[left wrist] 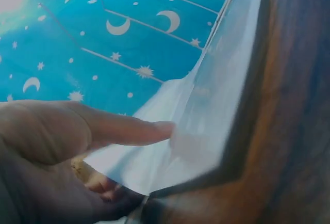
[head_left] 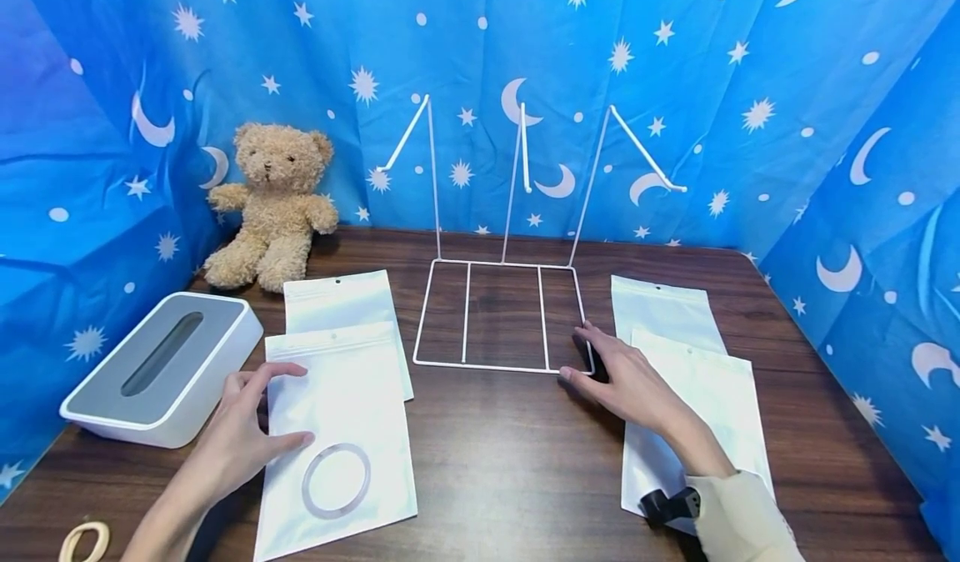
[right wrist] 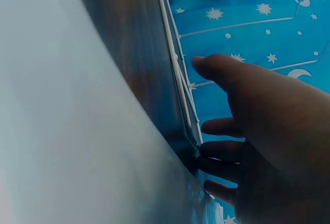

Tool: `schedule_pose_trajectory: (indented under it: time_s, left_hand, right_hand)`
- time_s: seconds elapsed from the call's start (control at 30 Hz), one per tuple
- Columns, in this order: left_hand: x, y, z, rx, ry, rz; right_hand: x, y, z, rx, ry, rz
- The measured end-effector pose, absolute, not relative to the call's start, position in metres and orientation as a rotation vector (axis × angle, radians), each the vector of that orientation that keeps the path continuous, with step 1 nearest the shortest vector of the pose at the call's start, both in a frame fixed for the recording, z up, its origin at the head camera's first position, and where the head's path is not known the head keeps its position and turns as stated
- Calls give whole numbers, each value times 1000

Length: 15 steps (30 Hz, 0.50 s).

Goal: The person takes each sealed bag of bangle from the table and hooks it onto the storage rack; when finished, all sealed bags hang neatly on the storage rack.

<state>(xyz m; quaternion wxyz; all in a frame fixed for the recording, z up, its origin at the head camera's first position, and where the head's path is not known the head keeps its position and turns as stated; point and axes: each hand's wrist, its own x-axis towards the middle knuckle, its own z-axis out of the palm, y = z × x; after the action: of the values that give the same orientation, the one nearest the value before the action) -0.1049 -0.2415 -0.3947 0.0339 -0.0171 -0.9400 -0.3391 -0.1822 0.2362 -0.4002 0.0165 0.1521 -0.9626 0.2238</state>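
Note:
My left hand (head_left: 243, 424) lies at the left edge of the front white zip pouch (head_left: 352, 403), thumb and index finger spread apart over it. In the left wrist view, one finger (left wrist: 129, 129) reaches to the pouch's surface. A grey ring shape (head_left: 307, 489) shows on that pouch. My right hand (head_left: 626, 378) is at the front right corner of a white wire rack (head_left: 467, 312), fingers loosely extended; whether they touch the wire I cannot tell. The rack stands upright with three slanted arms. Beneath the right forearm lies another white pouch (head_left: 705, 387).
More white pouches lie partly covered, one at left (head_left: 337, 299) and one at right (head_left: 663, 308). A teddy bear (head_left: 277, 195) sits at the back left. The grey-topped white box (head_left: 217, 328) stands before it. A beige loop (head_left: 72, 537) lies front left; blue curtains (head_left: 480, 62) surround the table.

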Motion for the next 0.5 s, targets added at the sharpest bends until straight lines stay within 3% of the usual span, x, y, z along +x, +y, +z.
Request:
schedule_pose_trajectory:
  time_s: [0.37, 0.5]
  left_hand:
    - [-103, -235, -385, -95, -2764, -1259]
    - [-101, -229, -380, -258, -2622, -1281]
  right_hand:
    - [-182, 238, -403, 487, -2970, 661]
    - [-183, 239, -405, 497, -2953, 627]
